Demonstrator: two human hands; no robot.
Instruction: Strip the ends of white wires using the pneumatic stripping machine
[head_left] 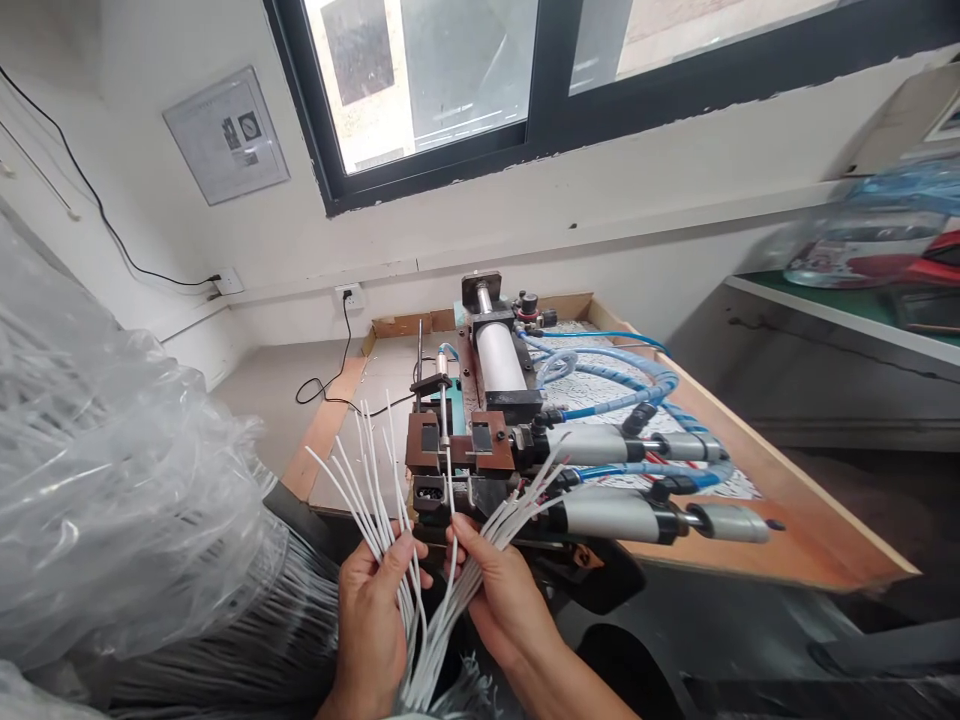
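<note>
My left hand (379, 595) is closed round a fanned bunch of white cables (367, 490), their ends pointing up and away. In my right hand (499, 590) is a second bunch of white cables (517, 510). Between its thumb and finger a single white cable (451, 490) is pinched, its end running into the slot of a pneumatic wire stripping machine (461, 445). Brown blocks flank that slot. Both bunches meet low in front of me, and their lower ends are hidden.
Grey pneumatic cylinders (622, 515) and blue air hoses (622, 385) lie right of the slot, inside a wooden-edged tray (810, 500). Plastic-wrapped grey cables (217, 600) are piled at left. A shelf (847, 315) with a plastic bottle stands at right, and a window (450, 80) is behind.
</note>
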